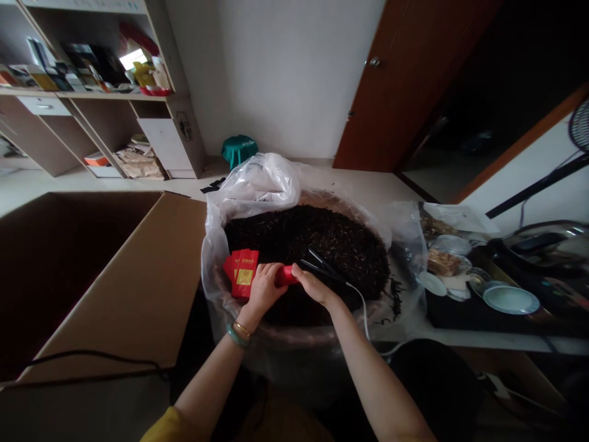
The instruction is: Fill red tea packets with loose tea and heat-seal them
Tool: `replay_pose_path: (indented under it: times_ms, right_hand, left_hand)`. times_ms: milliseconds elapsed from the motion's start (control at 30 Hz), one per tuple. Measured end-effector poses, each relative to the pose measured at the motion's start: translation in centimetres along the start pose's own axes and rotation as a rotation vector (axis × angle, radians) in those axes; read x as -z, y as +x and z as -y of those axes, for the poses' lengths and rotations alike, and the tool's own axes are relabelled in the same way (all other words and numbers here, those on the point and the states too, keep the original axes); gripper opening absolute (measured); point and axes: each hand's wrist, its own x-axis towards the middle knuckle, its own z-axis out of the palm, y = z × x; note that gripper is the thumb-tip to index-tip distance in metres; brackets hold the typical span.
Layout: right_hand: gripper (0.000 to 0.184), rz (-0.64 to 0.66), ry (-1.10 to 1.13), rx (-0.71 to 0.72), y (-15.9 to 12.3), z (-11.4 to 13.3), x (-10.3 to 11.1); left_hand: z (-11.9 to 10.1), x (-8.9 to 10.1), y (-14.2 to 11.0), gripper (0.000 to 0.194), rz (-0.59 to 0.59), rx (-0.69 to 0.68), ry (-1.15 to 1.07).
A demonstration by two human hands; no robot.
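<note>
- The left hand [265, 284] is closed around a small red packet [286, 275], which is above the near part of a heap of dark dried leaves [340, 236].
- The right hand [313, 286] has its fingertips at the right end of this packet. Whether they pinch it or only press on it, one cannot tell, because the fingers hide the contact.
- Several flat red packets [245, 275] overlap one another just to the left of the left hand, inside a clear plastic bag [271, 175] which surrounds the leaves. If the left wrist, with its green bangle [237, 336], sweeps to the left, it could push them out of order or down into the leaves.
- A black two-armed tool [338, 276] lies open on the leaves, just beyond the right hand. If it is a heated one, which is not possible to see, a careless move of the right hand could bring a burn, and the leaves under it could scorch.
- From this tool a white cable [365, 310] runs toward the near side, to the right of the right forearm. If the forearm catches it, the tool could be dragged.
- The held packet looks soft and small, so too much squeeze could crumple it; if its mouth is open, the content could spill.
- The far edge of the bag is loosely bunched; a pull on it could let leaves fall outside.
</note>
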Motion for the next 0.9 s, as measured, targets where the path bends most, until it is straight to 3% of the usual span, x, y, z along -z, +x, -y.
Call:
replay_pose_path:
  times_ms: [100,233,333,400,533,667,900]
  right_hand:
    - [0.077,-0.114,0.095,0.01,-0.4,-0.3,1.3]
    - [0.069,-0.368,0.157,-0.07,-0.4,-2.5,2.4]
    - [0.049,-0.36,0.043,-0.123,0.2,-4.2,1.4]
    - [0.039,-0.419,-0.083,-0.028,0.6,-4.6,0.3]
    - [0.03,-0.7,-0.396,0.253,1.1,-4.0,-1.3]
    - [0.029,-0.661,-0.567,0.284,1.3,-3.8,-1.7]
    - [0.03,-0.701,-0.433,0.149,1.6,-4.3,-2.1]
  left_hand:
    - [0.4,-0.1,0.2,0.043,-0.081,0.041,-0.036]
    - [0.6,-0.3,0.5,0.036,-0.154,0.098,-0.074]
    - [0.5,-0.2,0.5,0.036,-0.119,0.12,-0.07]
    - [0.4,-0.2,0.4,0.035,-0.09,0.118,-0.062]
    - [0.3,-0.3,0.2,0.034,-0.074,0.13,-0.026]
    - [0.5,-0.7,0.1,0.036,-0.053,0.13,0.024]
    - [0.6,-1.1,-0.1,0.038,-0.019,0.12,0.107]
